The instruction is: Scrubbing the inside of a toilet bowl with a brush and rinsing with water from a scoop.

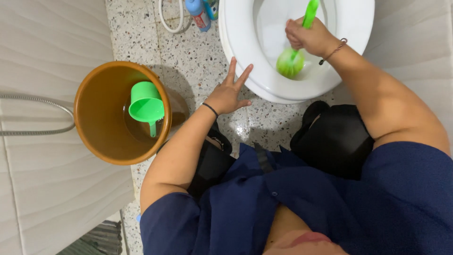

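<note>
My left hand (228,93) hangs nearest to me, just beside the toilet's front rim, fingers spread wide and holding nothing, a thin dark band at the wrist. It hovers over the speckled terrazzo floor (188,61), which looks hard, glossy and wet near my knees. Off to my left stands a round orange-brown plastic bucket (94,137), smooth-walled, with a bright green plastic dipper (146,105) resting inside, handle pointing toward me.

Farther out, my right hand (306,35) is closed tight around the green handle of the toilet brush (290,62), whose round, bristly green head sits down in the white bowl (245,42), against its sloping side. The bowl is smooth glazed ceramic, slick and curved, so I judge a firm grip works best, with the bristles pressed flat and swept in short circles under the rim, the handle kept steep so nothing flicks out.

Beyond the rim, at the back, a blue plastic bottle (198,13) stands on the floor beside a loop of pale hose (171,21).
</note>
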